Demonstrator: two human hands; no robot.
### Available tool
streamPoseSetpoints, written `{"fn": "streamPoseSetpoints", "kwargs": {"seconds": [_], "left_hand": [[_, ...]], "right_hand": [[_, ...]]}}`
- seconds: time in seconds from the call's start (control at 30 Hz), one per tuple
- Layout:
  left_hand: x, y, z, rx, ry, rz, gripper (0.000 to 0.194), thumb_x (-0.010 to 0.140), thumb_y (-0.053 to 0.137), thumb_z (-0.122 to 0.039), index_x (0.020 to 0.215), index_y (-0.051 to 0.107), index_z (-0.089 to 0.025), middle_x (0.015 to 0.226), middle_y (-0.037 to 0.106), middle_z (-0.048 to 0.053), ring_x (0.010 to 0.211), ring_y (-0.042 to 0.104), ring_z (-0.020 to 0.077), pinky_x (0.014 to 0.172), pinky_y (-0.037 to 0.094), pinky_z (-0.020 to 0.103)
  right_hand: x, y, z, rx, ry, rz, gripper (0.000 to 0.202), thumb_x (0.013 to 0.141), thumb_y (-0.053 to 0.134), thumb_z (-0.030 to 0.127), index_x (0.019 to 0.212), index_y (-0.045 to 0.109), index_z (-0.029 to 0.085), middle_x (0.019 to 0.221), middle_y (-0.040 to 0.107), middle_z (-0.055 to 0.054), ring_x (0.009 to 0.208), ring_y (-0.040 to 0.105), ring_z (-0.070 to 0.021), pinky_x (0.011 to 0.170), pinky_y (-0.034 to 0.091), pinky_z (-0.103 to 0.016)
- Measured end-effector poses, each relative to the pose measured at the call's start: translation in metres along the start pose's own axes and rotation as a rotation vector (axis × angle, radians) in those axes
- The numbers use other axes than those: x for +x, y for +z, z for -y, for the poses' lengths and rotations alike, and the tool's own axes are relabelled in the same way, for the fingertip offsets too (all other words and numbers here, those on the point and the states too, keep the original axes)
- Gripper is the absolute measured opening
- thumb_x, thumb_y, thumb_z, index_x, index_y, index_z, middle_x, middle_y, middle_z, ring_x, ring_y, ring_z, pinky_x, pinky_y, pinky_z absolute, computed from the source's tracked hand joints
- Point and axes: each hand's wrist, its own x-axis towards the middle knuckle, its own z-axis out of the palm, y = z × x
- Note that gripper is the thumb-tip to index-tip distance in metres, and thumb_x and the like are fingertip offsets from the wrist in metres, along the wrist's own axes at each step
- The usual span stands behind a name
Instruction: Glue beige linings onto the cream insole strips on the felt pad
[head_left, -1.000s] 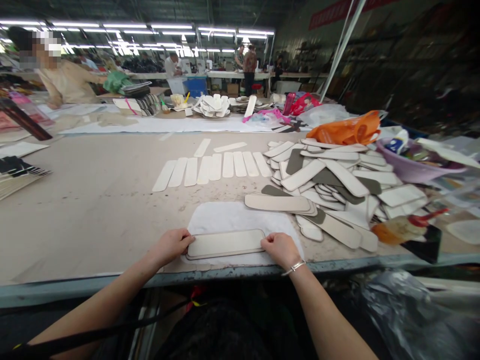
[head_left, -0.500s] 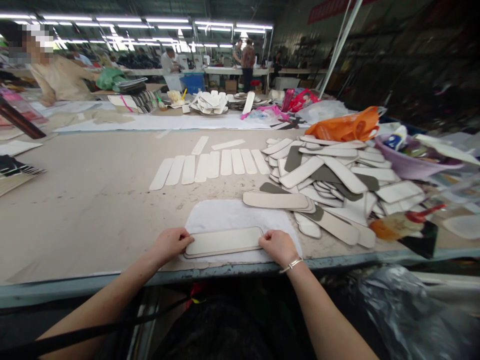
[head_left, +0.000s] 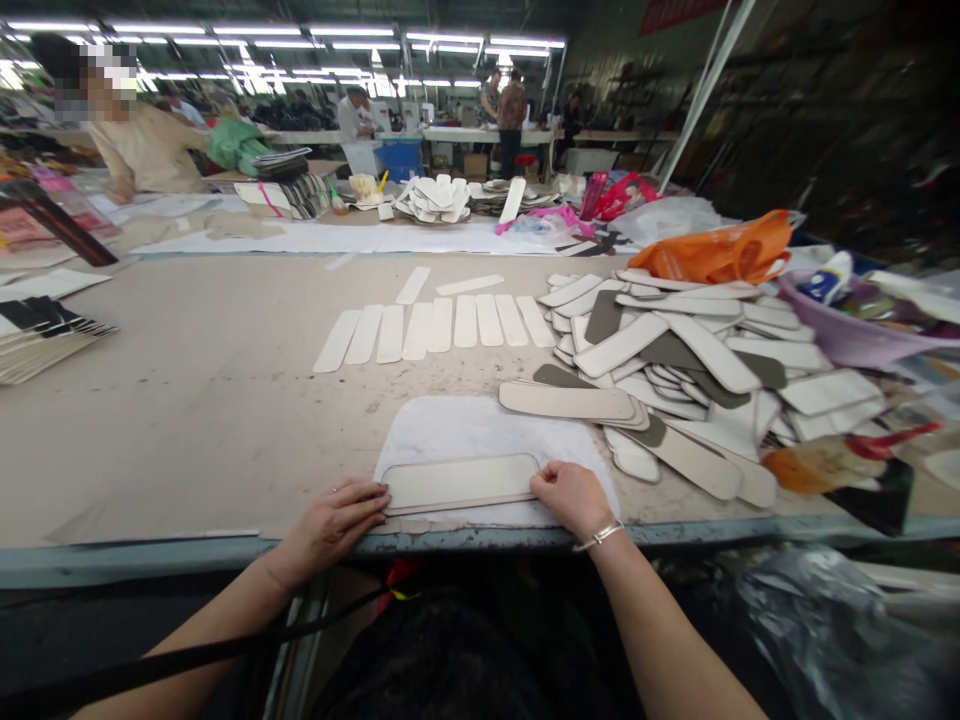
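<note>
A long cream panel (head_left: 461, 484) with rounded corners and a darker edge lies on a white cloth-like sheet (head_left: 420, 425) at the table's near edge. My left hand (head_left: 337, 520) rests at the panel's left end with fingers stretched out flat, their tips touching it. At the opposite end, my right hand (head_left: 574, 495) is closed in a pinch on the panel's corner, its curled fingers partly hidden. A bracelet (head_left: 600, 536) circles the right wrist. Just beyond the sheet sits a small stack of similar panels (head_left: 566, 402).
A loose heap of panels (head_left: 630, 345) spreads to the right, near an orange-brown bottle (head_left: 817, 465), a purple basin (head_left: 870, 335) and an orange bag (head_left: 720, 250). White strips (head_left: 465, 322) form a row ahead. A co-worker (head_left: 150, 145) stands at far left.
My left hand has gone from pinching the panel's left end to lying flat beside it, lower down. The right hand keeps its pinch. The whole view has shifted slightly.
</note>
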Motion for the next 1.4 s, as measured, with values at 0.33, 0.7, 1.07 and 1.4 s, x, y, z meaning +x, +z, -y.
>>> {"fn": "streamPoseSetpoints", "kwargs": {"seconds": [0.33, 0.7, 1.07, 1.4], "left_hand": [[-0.001, 0.006, 0.004, 0.021, 0.027, -0.011, 0.025, 0.087, 0.053, -0.023, 0.106, 0.067, -0.026, 0.107, 0.067, 0.005, 0.099, 0.060, 0.0166, 0.089, 0.051, 0.030], [-0.011, 0.016, 0.024, 0.052, 0.081, -0.037, 0.031, 0.084, 0.052, -0.032, 0.113, 0.063, -0.036, 0.111, 0.067, -0.001, 0.096, 0.064, 0.0183, 0.089, 0.052, 0.030], [-0.008, 0.013, 0.017, 0.020, 0.046, -0.030, 0.025, 0.083, 0.056, -0.030, 0.105, 0.068, -0.031, 0.108, 0.068, 0.001, 0.097, 0.063, 0.0183, 0.091, 0.050, 0.030], [0.000, 0.007, 0.006, -0.002, 0.033, -0.044, 0.023, 0.085, 0.053, -0.025, 0.102, 0.069, -0.027, 0.104, 0.067, 0.004, 0.096, 0.060, 0.0170, 0.086, 0.051, 0.028]], "right_hand": [[0.001, 0.001, -0.002, 0.047, -0.008, -0.007, 0.016, 0.071, 0.054, 0.027, 0.065, 0.067, 0.021, 0.064, 0.066, -0.001, 0.064, 0.058, -0.0146, 0.060, 0.036, -0.023], [0.002, 0.002, -0.001, 0.049, 0.002, -0.003, 0.014, 0.070, 0.055, 0.025, 0.068, 0.069, 0.020, 0.068, 0.068, -0.001, 0.067, 0.061, -0.0139, 0.061, 0.037, -0.021], [0.002, 0.001, 0.002, 0.021, -0.002, 0.003, 0.011, 0.068, 0.056, 0.024, 0.065, 0.066, 0.020, 0.064, 0.066, 0.000, 0.065, 0.058, -0.0136, 0.059, 0.036, -0.021], [-0.002, 0.002, 0.008, -0.082, -0.050, -0.022, 0.012, 0.071, 0.054, 0.026, 0.067, 0.064, 0.021, 0.066, 0.065, -0.001, 0.066, 0.058, -0.0150, 0.059, 0.035, -0.023]]}}
